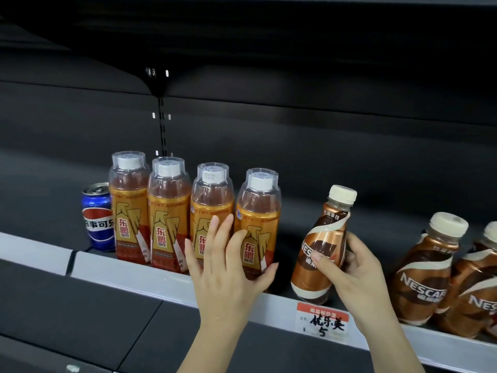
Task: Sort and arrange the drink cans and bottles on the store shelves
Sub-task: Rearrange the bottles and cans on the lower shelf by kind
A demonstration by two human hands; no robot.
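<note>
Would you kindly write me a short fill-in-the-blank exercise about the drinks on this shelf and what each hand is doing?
1. The right hand holds a brown ____ coffee bottle, tilted, above the shelf edge.
2. ____ orange bottles with clear overcaps stand in a row.
3. The left hand, fingers straight, rests against the ____ bottle of that row.
4. At the row's left end stands a blue ____.

Missing words: Nescafe; Four; rightmost; can

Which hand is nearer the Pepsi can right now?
Left. The left hand rests on the orange bottles right of the Pepsi can; the right hand holds a Nescafe bottle farther right.
</note>
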